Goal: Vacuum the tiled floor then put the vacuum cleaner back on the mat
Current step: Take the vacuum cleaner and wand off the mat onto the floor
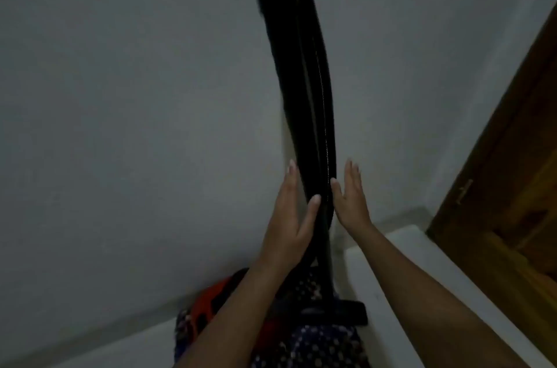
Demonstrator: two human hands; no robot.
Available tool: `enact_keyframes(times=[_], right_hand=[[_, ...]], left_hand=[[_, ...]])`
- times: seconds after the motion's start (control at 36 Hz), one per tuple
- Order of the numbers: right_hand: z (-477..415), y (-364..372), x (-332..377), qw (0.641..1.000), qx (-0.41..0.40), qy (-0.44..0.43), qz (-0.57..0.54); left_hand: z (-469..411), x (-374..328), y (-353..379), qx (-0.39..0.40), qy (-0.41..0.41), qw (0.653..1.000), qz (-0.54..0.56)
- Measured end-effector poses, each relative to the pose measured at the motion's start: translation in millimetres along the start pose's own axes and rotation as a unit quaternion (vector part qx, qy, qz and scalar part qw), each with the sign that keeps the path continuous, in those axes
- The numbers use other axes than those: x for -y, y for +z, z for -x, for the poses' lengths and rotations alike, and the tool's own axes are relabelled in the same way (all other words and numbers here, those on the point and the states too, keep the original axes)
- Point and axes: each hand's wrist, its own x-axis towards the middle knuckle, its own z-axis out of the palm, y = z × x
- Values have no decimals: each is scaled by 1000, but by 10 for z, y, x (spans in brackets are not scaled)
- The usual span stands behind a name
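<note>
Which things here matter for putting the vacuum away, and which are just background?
Job in hand: vacuum cleaner, upright; patterned mat at its foot; tiled floor; left hand and right hand, fingers straight, either side of it.
Just there: grey wall; wooden door.

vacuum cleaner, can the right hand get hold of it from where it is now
Probably yes. The right hand is open right beside the vacuum cleaner, thumb at the edge of its upright black body, with nothing between them. The left hand flanks the other side.
</note>
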Motion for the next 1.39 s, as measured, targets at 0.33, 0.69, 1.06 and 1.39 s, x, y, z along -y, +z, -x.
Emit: enact_keyframes(times=[0.33,0.69,1.06,1.39], right_hand=[[-369,328,-436,987,-33,-90,-128],[415,183,-298,961,-2,-169,-217],[649,558,-246,974,-49,-220,-33],[519,964,-200,955,-77,-276,82]], left_hand=[[-177,435,308,-84,143,986,-1],[-97,285,107,-43,115,992,-39],[-22,353,-109,-51,97,994,-29],[52,659,-357,-99,69,992,46]])
